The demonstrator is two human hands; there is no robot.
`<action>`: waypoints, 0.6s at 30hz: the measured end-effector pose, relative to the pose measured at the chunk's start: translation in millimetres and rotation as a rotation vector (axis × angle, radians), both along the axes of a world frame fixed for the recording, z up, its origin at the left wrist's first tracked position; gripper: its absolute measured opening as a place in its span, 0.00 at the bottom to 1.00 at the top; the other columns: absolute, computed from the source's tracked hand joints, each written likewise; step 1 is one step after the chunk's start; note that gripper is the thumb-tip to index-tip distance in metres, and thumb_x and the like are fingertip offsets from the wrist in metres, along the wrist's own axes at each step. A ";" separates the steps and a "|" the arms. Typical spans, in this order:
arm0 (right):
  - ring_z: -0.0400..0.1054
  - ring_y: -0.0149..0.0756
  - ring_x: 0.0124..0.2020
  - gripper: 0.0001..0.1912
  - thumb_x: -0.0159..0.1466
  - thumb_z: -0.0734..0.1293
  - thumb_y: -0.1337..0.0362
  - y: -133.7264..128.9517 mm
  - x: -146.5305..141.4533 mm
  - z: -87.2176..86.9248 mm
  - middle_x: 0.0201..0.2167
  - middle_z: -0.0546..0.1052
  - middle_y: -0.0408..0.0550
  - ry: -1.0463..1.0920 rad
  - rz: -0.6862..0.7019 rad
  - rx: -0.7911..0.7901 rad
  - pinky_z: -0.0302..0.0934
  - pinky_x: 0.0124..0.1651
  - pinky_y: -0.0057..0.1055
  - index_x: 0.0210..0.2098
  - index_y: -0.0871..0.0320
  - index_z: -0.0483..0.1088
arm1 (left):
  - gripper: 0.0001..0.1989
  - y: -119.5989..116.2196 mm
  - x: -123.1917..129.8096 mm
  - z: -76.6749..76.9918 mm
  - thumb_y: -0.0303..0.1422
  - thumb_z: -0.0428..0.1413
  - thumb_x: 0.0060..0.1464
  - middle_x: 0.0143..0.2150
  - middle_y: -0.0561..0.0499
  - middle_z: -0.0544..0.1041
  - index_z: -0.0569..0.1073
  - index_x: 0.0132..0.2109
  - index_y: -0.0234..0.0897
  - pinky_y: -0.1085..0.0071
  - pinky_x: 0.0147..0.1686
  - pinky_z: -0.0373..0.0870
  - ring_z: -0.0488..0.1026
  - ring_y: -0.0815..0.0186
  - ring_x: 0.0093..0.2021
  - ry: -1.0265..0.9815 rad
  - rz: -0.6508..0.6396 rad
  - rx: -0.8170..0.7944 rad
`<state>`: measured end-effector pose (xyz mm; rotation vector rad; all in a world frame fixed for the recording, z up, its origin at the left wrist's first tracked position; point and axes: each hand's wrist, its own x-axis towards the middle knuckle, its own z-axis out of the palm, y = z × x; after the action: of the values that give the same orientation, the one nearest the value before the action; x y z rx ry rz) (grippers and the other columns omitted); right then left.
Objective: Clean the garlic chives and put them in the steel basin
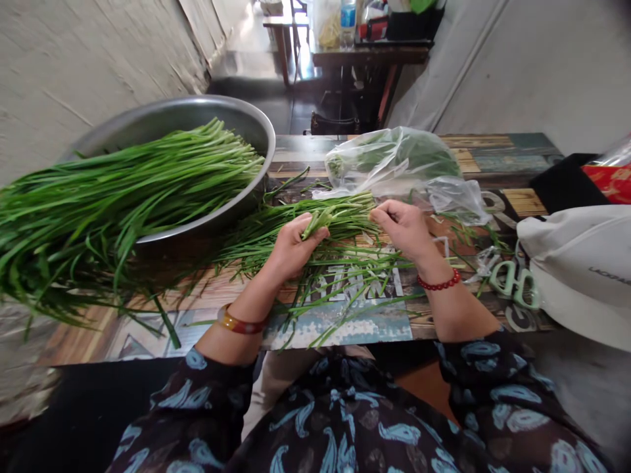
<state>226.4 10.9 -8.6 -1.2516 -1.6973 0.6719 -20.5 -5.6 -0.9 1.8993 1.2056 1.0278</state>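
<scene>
My left hand (292, 246) is closed around a small bunch of garlic chives (323, 220), pale stem ends pointing right. To its right, my right hand (401, 226) is in a pinch beside the pale ends of the chives on the table; what its fingertips hold, if anything, is too small to make out. A loose pile of garlic chives (256, 233) lies under and behind my left hand. Scattered stalks (340, 322) and trimmings spread toward the front edge. At the left, a large metal basin (269, 141) holds a thick heap of chives (148, 174), its leaves hanging over the rim.
Behind my hands lies a clear plastic bag (404, 154) with greens inside. On the right are light green-handled scissors (515, 282), a white cap (576, 256) and a black box (566, 184). A water bottle (348, 23) stands on a farther table (369, 58).
</scene>
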 end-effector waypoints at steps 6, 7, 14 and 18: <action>0.68 0.32 0.30 0.06 0.63 0.70 0.63 -8.2 4.5 7.3 0.29 0.76 0.45 -0.314 0.352 -0.067 0.59 0.35 0.30 0.32 0.58 0.77 | 0.16 2.5 -2.7 -5.2 0.42 0.53 0.63 0.34 0.49 0.75 0.74 0.33 0.36 0.68 0.42 0.68 0.71 0.64 0.37 -0.140 0.036 -0.035; 0.68 0.32 0.30 0.04 0.62 0.71 0.64 -8.9 5.4 6.9 0.30 0.76 0.45 -0.379 0.366 -0.063 0.59 0.36 0.30 0.32 0.58 0.77 | 0.16 2.7 -2.9 -6.5 0.43 0.52 0.63 0.32 0.49 0.75 0.74 0.33 0.36 0.68 0.40 0.68 0.71 0.66 0.34 -0.161 0.034 -0.061; 0.68 0.35 0.33 0.06 0.65 0.69 0.67 -8.1 5.5 3.8 0.30 0.76 0.46 -0.493 0.396 0.082 0.60 0.38 0.31 0.31 0.56 0.76 | 0.14 2.5 -1.2 -10.2 0.42 0.58 0.58 0.31 0.51 0.76 0.76 0.34 0.35 0.69 0.35 0.66 0.71 0.66 0.32 -0.118 0.077 -0.012; 0.72 0.36 0.36 0.07 0.68 0.65 0.64 -9.1 -1.1 4.6 0.34 0.78 0.47 -0.287 0.348 0.152 0.63 0.41 0.32 0.37 0.56 0.76 | 0.16 -0.9 2.1 -6.2 0.42 0.55 0.61 0.32 0.49 0.78 0.79 0.34 0.34 0.69 0.36 0.66 0.73 0.64 0.34 -0.007 -0.011 0.039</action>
<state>225.3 1.7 -4.0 -0.9897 -2.1920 0.5689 -18.4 -6.5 -7.2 1.9280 1.1781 1.0592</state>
